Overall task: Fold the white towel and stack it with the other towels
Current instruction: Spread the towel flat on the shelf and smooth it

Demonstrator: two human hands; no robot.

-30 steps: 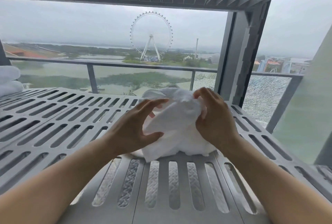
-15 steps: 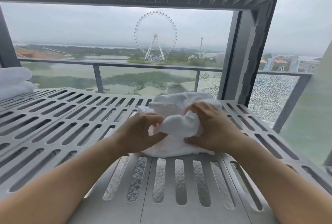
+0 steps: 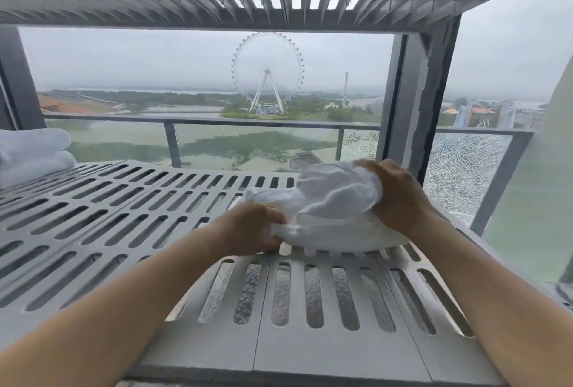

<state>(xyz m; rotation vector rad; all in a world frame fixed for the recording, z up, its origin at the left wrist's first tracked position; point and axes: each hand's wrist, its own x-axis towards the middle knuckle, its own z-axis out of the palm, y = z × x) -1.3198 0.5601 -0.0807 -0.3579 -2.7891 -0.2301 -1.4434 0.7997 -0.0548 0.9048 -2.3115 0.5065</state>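
head | both hands (image 3: 252,227) (image 3: 397,194) grip white towel (image 3: 335,213) | slotted shelf (image 3: 124,206)

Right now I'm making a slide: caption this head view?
Left hand and right hand grip a bunched white towel on a slotted shelf; other towels lie far left.

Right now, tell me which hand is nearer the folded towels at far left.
Left. The left hand grips the white towel at its left end, toward the folded towels; the right hand grips its right end.
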